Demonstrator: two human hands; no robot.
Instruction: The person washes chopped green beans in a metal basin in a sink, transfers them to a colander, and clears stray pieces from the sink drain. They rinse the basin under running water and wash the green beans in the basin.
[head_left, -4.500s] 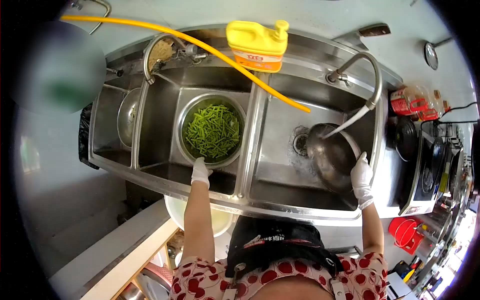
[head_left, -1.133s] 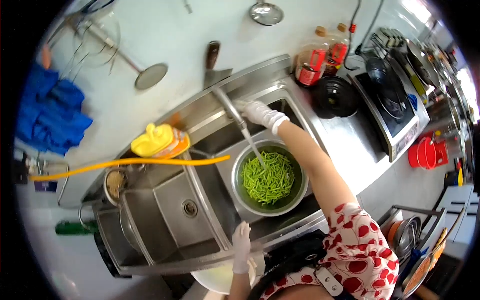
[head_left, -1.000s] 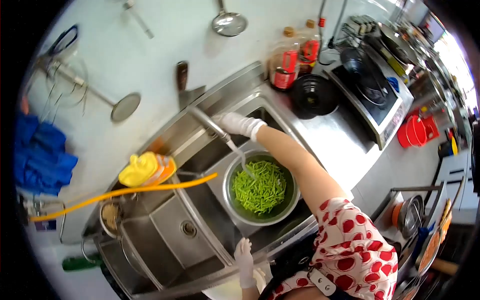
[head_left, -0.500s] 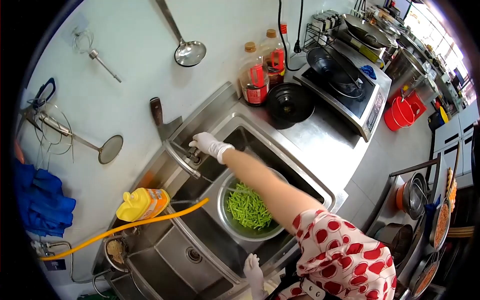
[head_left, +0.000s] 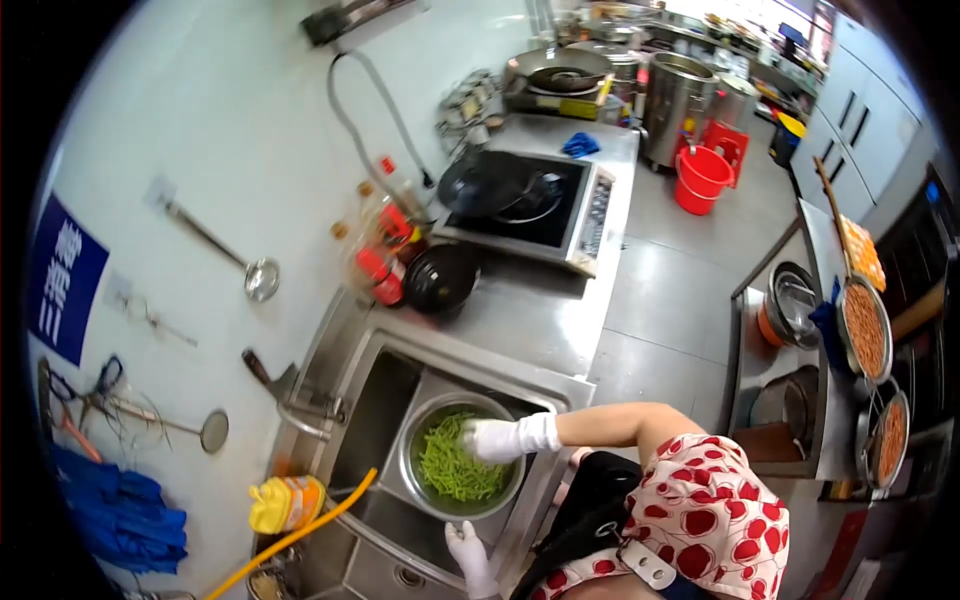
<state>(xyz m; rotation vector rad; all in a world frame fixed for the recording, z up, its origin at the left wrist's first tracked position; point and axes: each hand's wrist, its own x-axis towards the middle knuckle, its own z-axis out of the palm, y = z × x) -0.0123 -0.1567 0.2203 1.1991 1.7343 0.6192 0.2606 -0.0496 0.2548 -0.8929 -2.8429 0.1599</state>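
A round metal basin (head_left: 408,478) stands in the sink (head_left: 372,385), holding cut green beans (head_left: 447,466). Over the beans, at the basin's right side, is my white-gloved right hand (head_left: 495,440). Motion blurs its fingers, so their grip is unclear. My left hand (head_left: 468,552), also gloved in white, is just at the basin's near rim with its fingers loosely apart and nothing visible in them. Whether it touches the rim I cannot tell. The faucet (head_left: 305,424) reaches over the sink's left edge.
A yellow bottle (head_left: 285,503) and an orange hose (head_left: 320,522) are left of the basin. Beyond the sink are a black bowl (head_left: 440,279), blurred sauce bottles (head_left: 378,262) and an induction cooker (head_left: 545,215). A cleaver (head_left: 275,380) is by the wall.
My right hand has left the faucet handle and come down to the beans. The water stream no longer shows. My left hand has come closer to the basin. The view has turned.
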